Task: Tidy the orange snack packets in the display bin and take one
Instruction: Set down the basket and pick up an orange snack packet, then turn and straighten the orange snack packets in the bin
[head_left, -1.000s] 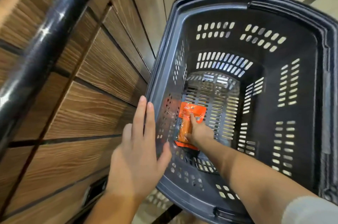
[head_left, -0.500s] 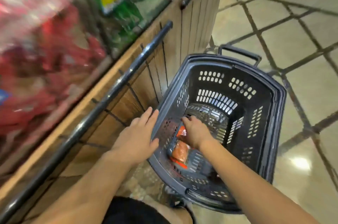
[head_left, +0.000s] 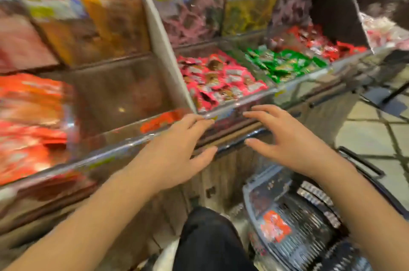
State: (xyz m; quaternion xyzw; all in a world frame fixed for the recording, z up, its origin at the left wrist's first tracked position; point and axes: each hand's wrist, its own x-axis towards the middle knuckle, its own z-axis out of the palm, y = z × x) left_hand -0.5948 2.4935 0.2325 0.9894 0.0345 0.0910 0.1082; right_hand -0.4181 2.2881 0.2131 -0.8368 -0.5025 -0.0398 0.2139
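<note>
bright indoor light, heavy motion blur leftward, wide-angle bending at edges.

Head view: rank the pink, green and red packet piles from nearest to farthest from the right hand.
1. pink packets: in the bin just beyond the fingers of the right hand.
2. green packets: next bin along, to the right.
3. red packets: last bin, upper right, farthest.

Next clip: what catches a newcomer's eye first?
The left hand and right hand, both open and empty, are spread at centre. Bright pink packets and green packets lie behind them, blurred orange packets at far left. One orange packet lies in the basket, lower right.
</note>
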